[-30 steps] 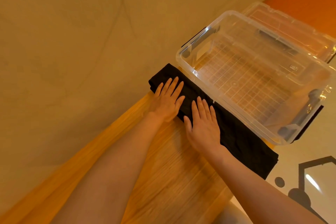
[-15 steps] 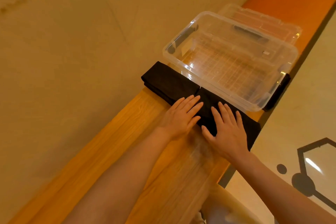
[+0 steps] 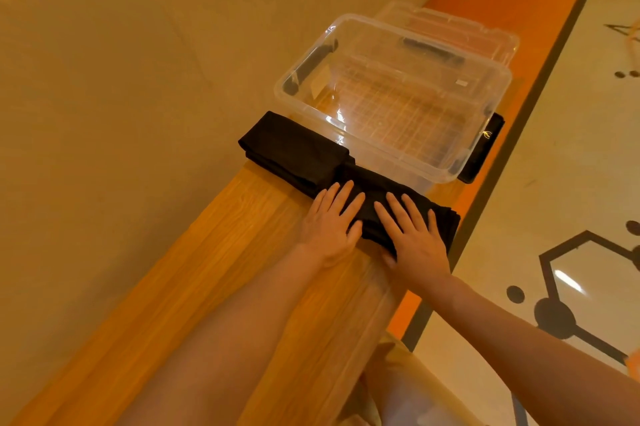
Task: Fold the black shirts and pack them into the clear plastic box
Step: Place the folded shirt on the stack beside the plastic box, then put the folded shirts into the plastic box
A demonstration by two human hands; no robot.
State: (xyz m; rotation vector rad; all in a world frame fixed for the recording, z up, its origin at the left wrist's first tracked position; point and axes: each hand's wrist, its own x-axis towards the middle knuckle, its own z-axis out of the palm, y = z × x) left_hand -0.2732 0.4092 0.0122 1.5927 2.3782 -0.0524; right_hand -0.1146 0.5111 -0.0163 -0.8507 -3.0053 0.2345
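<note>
Head view: the black shirt [image 3: 301,152] lies as a folded band across the bench [image 3: 214,273] at frame centre, its long axis running from centre left down to lower right, touching the near wall of the box [image 3: 388,155]. Both hands lie flat, fingers straight, gripping nothing: the left hand [image 3: 330,221] half on wood, the right hand [image 3: 414,235] on the band's right end (nearer the bench edge). The box is empty, directly beyond the shirt; there is open bench toward the bottom of the frame.
</note>
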